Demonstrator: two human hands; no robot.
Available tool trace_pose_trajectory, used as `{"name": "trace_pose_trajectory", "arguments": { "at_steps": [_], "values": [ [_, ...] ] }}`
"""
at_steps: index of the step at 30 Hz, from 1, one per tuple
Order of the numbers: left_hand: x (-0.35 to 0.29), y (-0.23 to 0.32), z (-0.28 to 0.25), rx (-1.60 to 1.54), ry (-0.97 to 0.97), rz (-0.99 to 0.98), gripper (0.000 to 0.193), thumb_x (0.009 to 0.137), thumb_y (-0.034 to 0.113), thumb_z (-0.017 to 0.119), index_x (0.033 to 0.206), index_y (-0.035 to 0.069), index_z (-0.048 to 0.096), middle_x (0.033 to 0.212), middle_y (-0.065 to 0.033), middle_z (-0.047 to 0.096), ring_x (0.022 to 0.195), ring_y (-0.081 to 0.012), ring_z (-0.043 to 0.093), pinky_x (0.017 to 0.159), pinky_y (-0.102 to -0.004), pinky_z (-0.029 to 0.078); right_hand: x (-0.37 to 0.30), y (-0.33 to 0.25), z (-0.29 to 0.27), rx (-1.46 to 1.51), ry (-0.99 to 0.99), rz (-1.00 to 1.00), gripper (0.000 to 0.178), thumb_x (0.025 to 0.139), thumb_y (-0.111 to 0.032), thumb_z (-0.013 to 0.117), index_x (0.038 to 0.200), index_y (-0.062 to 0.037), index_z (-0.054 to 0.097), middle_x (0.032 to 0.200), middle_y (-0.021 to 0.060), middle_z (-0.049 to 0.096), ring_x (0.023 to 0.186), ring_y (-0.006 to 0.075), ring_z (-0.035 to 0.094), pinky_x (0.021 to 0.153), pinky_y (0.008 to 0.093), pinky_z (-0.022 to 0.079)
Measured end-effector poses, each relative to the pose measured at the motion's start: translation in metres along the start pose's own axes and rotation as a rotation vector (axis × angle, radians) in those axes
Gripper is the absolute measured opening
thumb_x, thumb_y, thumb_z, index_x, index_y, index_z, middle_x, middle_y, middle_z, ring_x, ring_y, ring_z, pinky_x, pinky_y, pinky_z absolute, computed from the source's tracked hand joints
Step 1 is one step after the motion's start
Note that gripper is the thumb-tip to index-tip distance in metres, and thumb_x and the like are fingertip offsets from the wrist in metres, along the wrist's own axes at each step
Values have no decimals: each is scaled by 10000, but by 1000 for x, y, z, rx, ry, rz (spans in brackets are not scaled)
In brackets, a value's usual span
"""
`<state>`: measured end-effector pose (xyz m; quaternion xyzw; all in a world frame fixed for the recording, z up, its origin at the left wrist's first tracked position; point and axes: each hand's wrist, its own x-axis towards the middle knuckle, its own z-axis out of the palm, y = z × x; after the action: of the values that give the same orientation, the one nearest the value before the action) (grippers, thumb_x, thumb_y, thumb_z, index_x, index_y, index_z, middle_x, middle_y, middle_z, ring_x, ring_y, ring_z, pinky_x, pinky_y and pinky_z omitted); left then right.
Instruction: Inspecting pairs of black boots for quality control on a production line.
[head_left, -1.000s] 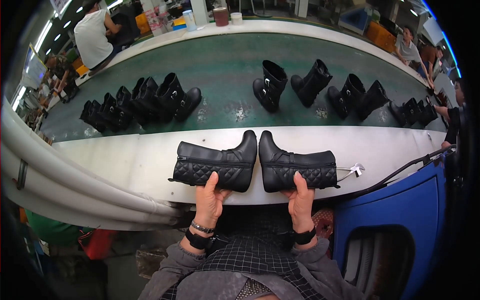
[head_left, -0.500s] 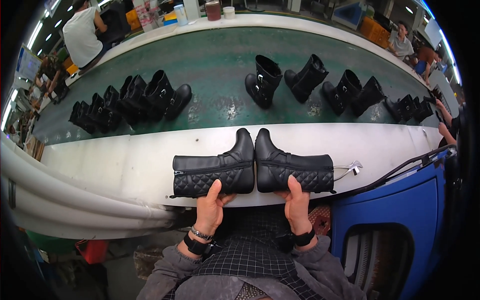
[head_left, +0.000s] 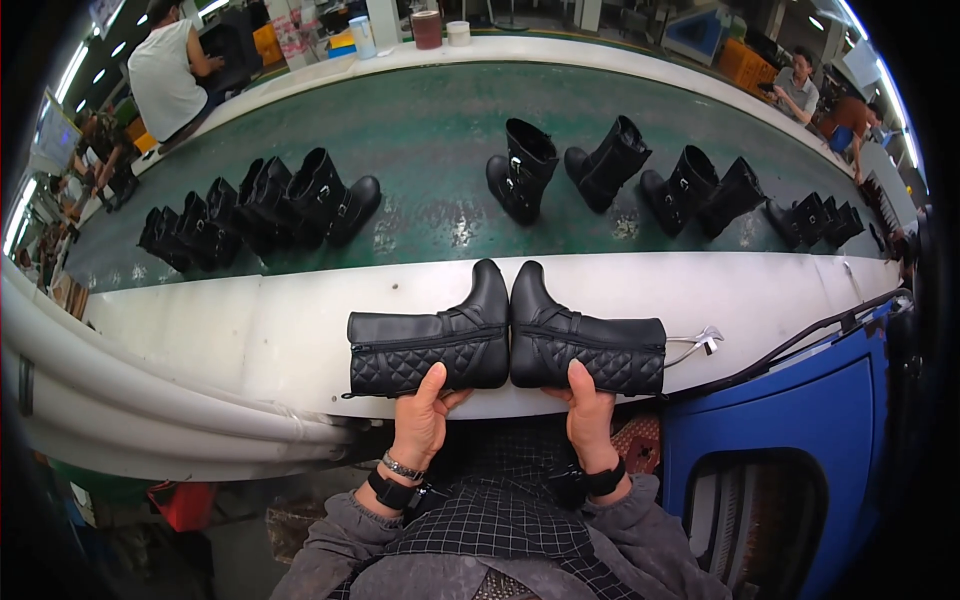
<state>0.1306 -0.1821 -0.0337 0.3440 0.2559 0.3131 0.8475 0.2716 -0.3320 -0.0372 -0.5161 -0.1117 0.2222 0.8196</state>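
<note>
Two black quilted boots lie on their sides on the white ledge in front of me, soles facing each other and toes pointing away. My left hand (head_left: pixel 420 424) grips the left boot (head_left: pixel 425 345) by the near edge of its shaft, thumb on top and fingers underneath. In the same way my right hand (head_left: pixel 590 418) holds the right boot (head_left: pixel 590 345). A zipper runs along each shaft. Behind the right boot's top end, a pair of metal pliers (head_left: pixel 700 341) is partly hidden.
Beyond the ledge (head_left: pixel 220 310), a green conveyor (head_left: pixel 430 180) carries several black boots (head_left: pixel 525 172) in groups. To the right stands a blue machine (head_left: pixel 780 400); at the left runs a thick white curved casing (head_left: pixel 150 390). People (head_left: pixel 170 70) sit along the far side.
My right hand has shifted slightly left along the boot's shaft. Another person's hands at the far right have gone from view. Both boots stay in nearly the same place.
</note>
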Motion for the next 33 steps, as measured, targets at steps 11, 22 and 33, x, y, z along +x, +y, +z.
{"name": "trace_pose_trajectory", "arguments": {
  "at_steps": [11,22,33],
  "values": [
    [-11,25,32,869,-187,649,328,711,13,676,1038,-7,649,921,-72,668,812,-128,627,702,-249,516,-5,-40,17,-782,-304,-446,430,708,-123,729,1076,37,574,834,167,673,779,194,682,738,306,520],
    [83,48,38,592,-712,392,438,970,344,426,1093,-39,598,1060,-86,618,988,-188,576,885,-290,448,84,-40,23,-153,-696,-194,556,969,-449,311,1130,11,580,985,57,626,915,140,585,802,271,454],
    [96,14,-25,242,-316,509,373,978,307,460,1181,0,516,1039,-118,625,939,-203,622,849,-328,525,92,-36,16,-309,-82,-496,726,958,-599,242,994,35,593,852,108,655,789,165,628,718,300,503]
  ]
}}
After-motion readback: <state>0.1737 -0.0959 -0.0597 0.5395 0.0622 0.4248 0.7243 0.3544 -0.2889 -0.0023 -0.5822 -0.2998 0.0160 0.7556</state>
